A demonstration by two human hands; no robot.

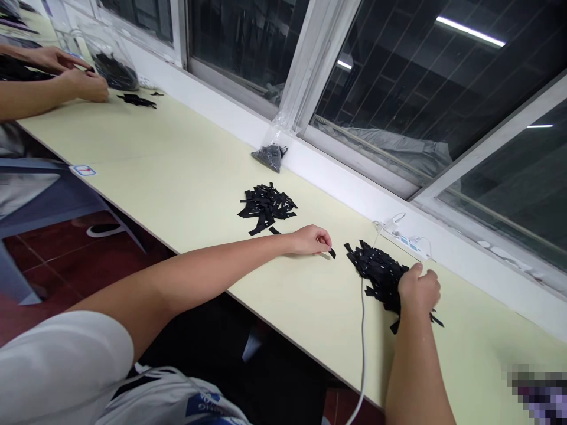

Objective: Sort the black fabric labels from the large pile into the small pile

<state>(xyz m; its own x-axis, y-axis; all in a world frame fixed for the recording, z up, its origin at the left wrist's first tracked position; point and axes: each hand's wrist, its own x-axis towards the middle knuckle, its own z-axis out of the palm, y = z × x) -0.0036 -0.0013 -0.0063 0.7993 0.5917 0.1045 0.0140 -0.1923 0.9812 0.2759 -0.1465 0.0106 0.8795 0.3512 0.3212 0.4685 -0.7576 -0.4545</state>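
My left hand (312, 241) is closed in a pinch on a small black strip (332, 253), just above the pale table between two piles. Behind its wrist lies a pile of black strips (267, 205) with small light marks. On the right, my right hand (420, 289) rests at the edge of a larger, denser pile of black strips (380, 271). Its fingers are partly hidden behind the back of the hand, and whatever they hold cannot be made out.
A white cable (363, 336) crosses the pale table (177, 159) beside the larger pile, near a power strip (405, 241). A plastic bag (271, 154) stands by the window wall. Another person's hands (80, 79) work at the far left near a bag (113, 68).
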